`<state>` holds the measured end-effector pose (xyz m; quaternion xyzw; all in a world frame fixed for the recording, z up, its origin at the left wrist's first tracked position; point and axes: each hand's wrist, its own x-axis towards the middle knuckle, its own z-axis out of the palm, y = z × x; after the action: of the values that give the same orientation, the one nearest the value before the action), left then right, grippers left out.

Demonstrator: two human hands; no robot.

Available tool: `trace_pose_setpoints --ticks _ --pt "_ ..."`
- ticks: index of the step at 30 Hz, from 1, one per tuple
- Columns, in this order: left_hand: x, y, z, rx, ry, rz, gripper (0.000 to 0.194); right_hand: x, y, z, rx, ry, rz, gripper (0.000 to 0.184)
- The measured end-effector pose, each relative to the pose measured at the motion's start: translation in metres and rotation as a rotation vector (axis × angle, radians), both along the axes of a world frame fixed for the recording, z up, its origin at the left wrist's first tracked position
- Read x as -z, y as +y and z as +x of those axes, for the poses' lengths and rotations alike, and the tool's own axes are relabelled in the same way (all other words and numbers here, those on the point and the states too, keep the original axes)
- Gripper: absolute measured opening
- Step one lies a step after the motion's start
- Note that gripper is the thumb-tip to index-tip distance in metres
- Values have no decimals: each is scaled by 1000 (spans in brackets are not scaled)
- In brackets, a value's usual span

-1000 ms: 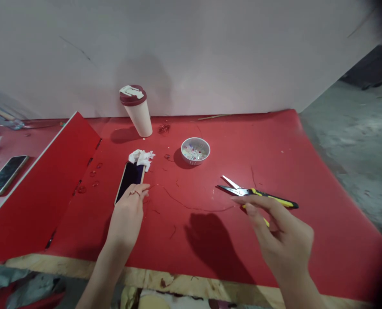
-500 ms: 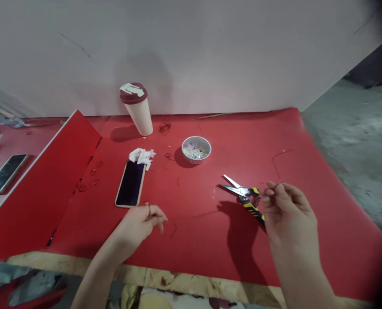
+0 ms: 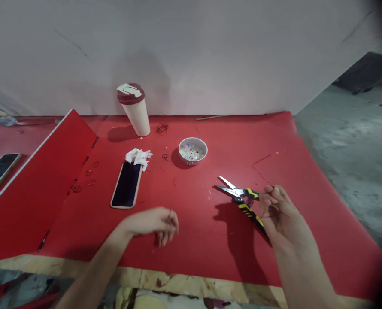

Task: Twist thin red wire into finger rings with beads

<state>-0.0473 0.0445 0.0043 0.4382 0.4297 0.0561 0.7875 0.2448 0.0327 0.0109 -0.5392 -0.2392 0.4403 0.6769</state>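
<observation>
My right hand (image 3: 283, 208) is raised over the right part of the table, thumb and fingertips pinched on a thin dark-red wire (image 3: 261, 160). The wire sticks up beyond the fingers with a sharp bend. Beside this hand lie spring-handled scissors (image 3: 244, 201) with black-and-yellow grips, their blades apart and pointing left. My left hand (image 3: 162, 223), slightly blurred, hovers above the red tabletop with fingers loosely bent down; nothing shows in them. A thin dark band is on one of its fingers. In the middle stands a small white perforated bowl (image 3: 192, 151) of coloured beads.
A phone (image 3: 126, 185) lies left of centre, crumpled tissue (image 3: 139, 158) at its top end. Behind stand a lidded cup (image 3: 136, 110) and a tangle of red wire (image 3: 162, 128). Small wire rings (image 3: 91, 183) lie near a raised red board (image 3: 46, 180). A wall closes the back.
My left hand has moved right and slightly down, away from the phone. The wire in my right hand has swung left. The whole view has shifted a little.
</observation>
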Motion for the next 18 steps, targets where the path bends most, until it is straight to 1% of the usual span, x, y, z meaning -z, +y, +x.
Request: trace_pose_setpoints --ticks 2,3,5,6,7,8,9,12,13,15,18 --pt "-8 29 -5 -219 49 168 9 -3 -1 -6 102 199 -70 25" --pt "-13 40 -6 -304 73 236 11 -4 -1 -9 137 238 -89 25" --pt "-27 53 -7 -391 113 341 12 -7 -2 -13 182 268 -110 25" --pt "-34 53 -6 -349 146 425 13 -7 -2 -13 197 273 -113 25" --pt "-40 48 -5 -252 138 456 16 -7 -2 -12 208 276 -112 26" --pt "-47 41 -5 -148 124 440 19 -6 -2 -10 219 279 -107 28" --pt "-52 32 -6 -72 127 418 22 -5 -2 -6 228 284 -100 30" --pt "-61 4 -11 67 186 330 29 1 -3 6 195 272 -54 31" --pt "-63 -4 -14 93 192 281 34 3 -3 10 160 248 -35 29" --pt "-65 -16 -22 88 218 215 39 6 -4 15 84 180 -5 23" --pt "-64 -30 -32 100 339 107 36 3 -5 16 47 100 15 20"
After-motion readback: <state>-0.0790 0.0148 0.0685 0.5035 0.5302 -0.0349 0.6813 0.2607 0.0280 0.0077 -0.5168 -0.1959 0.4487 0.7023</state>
